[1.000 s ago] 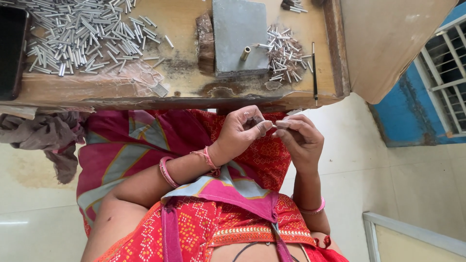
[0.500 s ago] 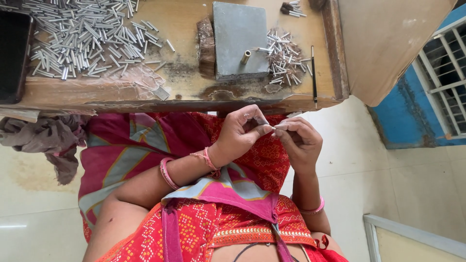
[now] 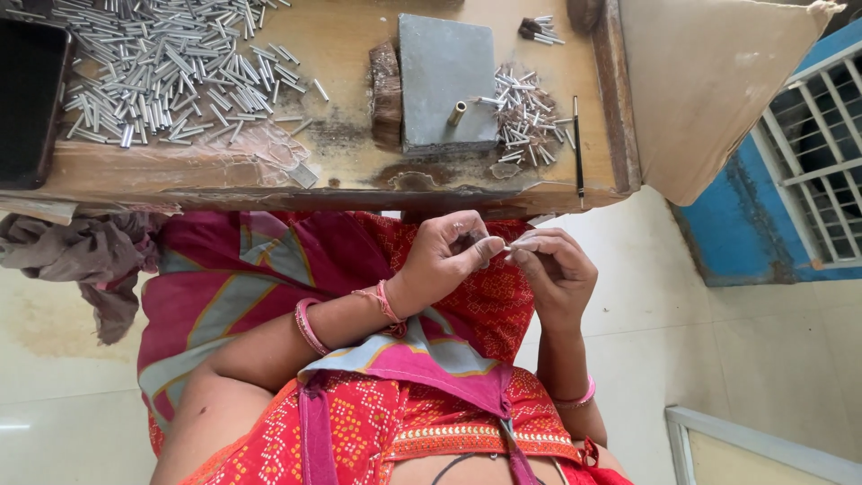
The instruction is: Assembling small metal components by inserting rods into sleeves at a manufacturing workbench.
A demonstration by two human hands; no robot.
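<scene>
Two hands pinch a small metal tube over a red-clad lap.

Head view: the left hand [image 3: 446,256] and right hand [image 3: 557,269] meet fingertip to fingertip, both closed on the thin tube [image 3: 508,249] between them; above, the wooden table [image 3: 350,54] carries a large heap of metal tubes [image 3: 162,67], a grey block [image 3: 446,81] and a smaller pile [image 3: 525,117].

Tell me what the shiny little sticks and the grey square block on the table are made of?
The little sticks look like metal tubes: silvery, glinting, with hollow-looking ends. The grey block looks like dull metal or stone; its flat, matt face leaves that open. The peg standing on it seems to be brass, yellowish and shiny. The table looks like worn, stained wood.
</scene>
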